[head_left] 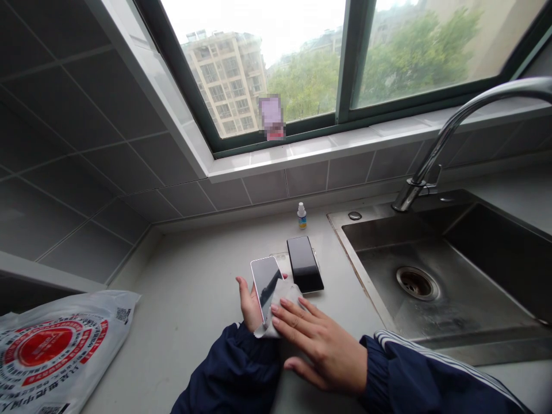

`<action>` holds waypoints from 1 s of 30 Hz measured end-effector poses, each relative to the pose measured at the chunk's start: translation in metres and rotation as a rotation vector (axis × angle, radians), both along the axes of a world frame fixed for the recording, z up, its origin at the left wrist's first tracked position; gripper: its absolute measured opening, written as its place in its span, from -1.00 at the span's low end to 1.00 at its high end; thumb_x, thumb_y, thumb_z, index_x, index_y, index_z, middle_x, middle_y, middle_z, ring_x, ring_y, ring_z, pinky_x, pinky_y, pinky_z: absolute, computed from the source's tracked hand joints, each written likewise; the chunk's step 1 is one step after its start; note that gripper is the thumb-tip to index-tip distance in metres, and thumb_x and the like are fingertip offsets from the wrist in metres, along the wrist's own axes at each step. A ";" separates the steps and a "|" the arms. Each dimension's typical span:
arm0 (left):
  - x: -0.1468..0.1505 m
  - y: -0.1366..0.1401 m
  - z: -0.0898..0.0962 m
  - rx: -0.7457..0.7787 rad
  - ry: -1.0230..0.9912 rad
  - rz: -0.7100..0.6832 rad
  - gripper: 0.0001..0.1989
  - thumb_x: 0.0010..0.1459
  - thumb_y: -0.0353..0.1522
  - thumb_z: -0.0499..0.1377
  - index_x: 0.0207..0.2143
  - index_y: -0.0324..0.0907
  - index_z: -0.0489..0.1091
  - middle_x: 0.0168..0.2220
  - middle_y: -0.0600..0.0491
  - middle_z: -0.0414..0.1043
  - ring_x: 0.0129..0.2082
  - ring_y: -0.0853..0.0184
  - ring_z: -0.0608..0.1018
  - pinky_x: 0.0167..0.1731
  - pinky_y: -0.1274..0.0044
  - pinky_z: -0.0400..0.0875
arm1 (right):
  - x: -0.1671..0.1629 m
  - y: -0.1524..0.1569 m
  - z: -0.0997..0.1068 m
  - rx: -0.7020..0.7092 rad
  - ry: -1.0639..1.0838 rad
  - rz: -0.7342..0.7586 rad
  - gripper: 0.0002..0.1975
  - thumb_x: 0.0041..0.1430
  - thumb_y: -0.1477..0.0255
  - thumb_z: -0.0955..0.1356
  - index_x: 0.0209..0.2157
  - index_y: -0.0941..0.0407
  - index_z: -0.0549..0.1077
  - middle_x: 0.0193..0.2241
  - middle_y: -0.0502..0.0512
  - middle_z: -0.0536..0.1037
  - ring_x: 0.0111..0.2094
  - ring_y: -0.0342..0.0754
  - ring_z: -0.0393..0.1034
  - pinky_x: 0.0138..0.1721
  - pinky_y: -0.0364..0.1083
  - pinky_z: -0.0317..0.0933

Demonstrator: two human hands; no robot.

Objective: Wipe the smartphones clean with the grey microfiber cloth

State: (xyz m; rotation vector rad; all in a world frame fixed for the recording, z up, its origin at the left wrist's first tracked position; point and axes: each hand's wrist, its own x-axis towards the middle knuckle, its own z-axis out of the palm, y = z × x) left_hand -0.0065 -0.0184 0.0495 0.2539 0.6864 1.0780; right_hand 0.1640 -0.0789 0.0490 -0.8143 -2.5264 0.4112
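My left hand point(250, 305) holds a smartphone point(264, 275) with a pale rim, its screen facing up. The thumb shows at the phone's left side, and a fingertip shows past its right edge. Over the lower part of the screen lies a grey-white cloth point(285, 292). My right hand point(317, 339) presses on this cloth with its fingers stretched out and the thumb apart. Just beyond, a second black phone point(305, 263) lies on the counter, partly over a clear case point(282, 257). A small white spray bottle point(302, 217) stands upright behind it.
On the right is a steel sink point(388, 310) with a curved faucet point(448, 126). A printed plastic bag point(107, 316) lies at the left on the pale counter point(181, 276). A tiled wall and a window point(340, 109) stand behind.
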 end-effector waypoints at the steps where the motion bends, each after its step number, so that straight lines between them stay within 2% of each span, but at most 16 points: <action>1: -0.001 0.000 0.000 0.010 0.007 0.002 -0.05 0.03 0.30 -0.14 -0.18 -0.42 0.51 -0.45 -0.23 0.51 -0.41 0.04 0.55 -0.18 0.19 0.40 | 0.000 0.000 0.000 0.008 0.006 -0.019 -0.36 0.33 0.31 0.27 0.35 0.21 0.04 0.36 0.21 0.04 0.39 0.11 -0.20 0.36 0.17 -0.21; 5: -0.003 0.002 -0.001 0.030 0.026 0.031 -0.08 0.04 0.27 -0.08 -0.18 -0.42 0.51 -0.46 -0.21 0.52 -0.43 0.09 0.54 -0.19 0.23 0.41 | 0.000 0.000 0.000 0.037 0.031 -0.081 -0.39 0.31 0.38 0.28 0.34 0.19 0.08 0.34 0.21 0.10 0.38 0.11 -0.16 0.36 0.19 -0.20; 9: 0.001 0.001 -0.003 0.012 0.000 0.081 -0.14 0.08 0.22 -0.03 -0.09 -0.40 0.49 -0.31 -0.26 0.56 -0.21 -0.04 0.58 -0.09 0.19 0.42 | 0.000 0.000 -0.001 0.034 0.023 -0.144 -0.37 0.33 0.33 0.27 0.35 0.16 0.05 0.34 0.20 0.09 0.39 0.17 -0.21 0.34 0.26 -0.20; 12: 0.006 -0.003 -0.001 -0.012 -0.007 0.108 -0.22 0.15 0.14 -0.01 0.01 -0.37 0.45 -0.16 -0.28 0.55 -0.09 -0.04 0.56 0.01 0.20 0.38 | 0.001 0.002 -0.004 0.022 -0.003 -0.197 -0.34 0.34 0.24 0.26 0.37 0.15 0.01 0.36 0.18 0.03 0.39 0.24 -0.29 0.32 0.34 -0.22; 17: 0.014 -0.008 0.005 0.001 -0.055 0.027 -0.24 0.22 0.10 -0.09 0.15 -0.33 0.33 -0.01 -0.27 0.50 0.06 -0.04 0.50 0.15 0.16 0.24 | 0.004 0.005 -0.007 0.005 -0.059 -0.267 -0.28 0.35 0.12 0.21 0.38 0.16 -0.06 0.38 0.17 -0.09 0.39 0.30 -0.37 0.29 0.40 -0.22; 22: 0.019 -0.010 0.003 0.103 -0.101 -0.090 -0.25 0.24 0.08 -0.08 0.21 -0.30 0.27 0.10 -0.26 0.43 0.19 -0.06 0.37 0.24 0.16 0.10 | 0.004 0.008 -0.012 0.023 -0.055 -0.385 -0.25 0.36 0.12 0.19 0.40 0.17 -0.16 0.39 0.19 -0.15 0.39 0.30 -0.40 0.28 0.40 -0.20; 27: 0.021 -0.012 -0.003 0.182 -0.032 -0.184 -0.25 0.20 0.09 -0.01 0.17 -0.31 0.32 0.17 -0.24 0.35 0.24 -0.09 0.29 0.25 0.18 0.09 | 0.006 0.013 -0.017 0.049 -0.037 -0.508 -0.25 0.38 0.14 0.17 0.40 0.16 -0.24 0.40 0.20 -0.18 0.40 0.28 -0.44 0.28 0.40 -0.21; 30: 0.021 -0.015 -0.006 0.227 -0.011 -0.246 -0.25 0.20 0.09 -0.01 0.24 -0.25 0.25 0.22 -0.20 0.31 0.24 -0.09 0.29 0.24 0.15 0.13 | 0.009 0.017 -0.018 0.067 -0.028 -0.556 -0.26 0.39 0.15 0.16 0.40 0.15 -0.27 0.40 0.20 -0.18 0.40 0.27 -0.44 0.27 0.40 -0.20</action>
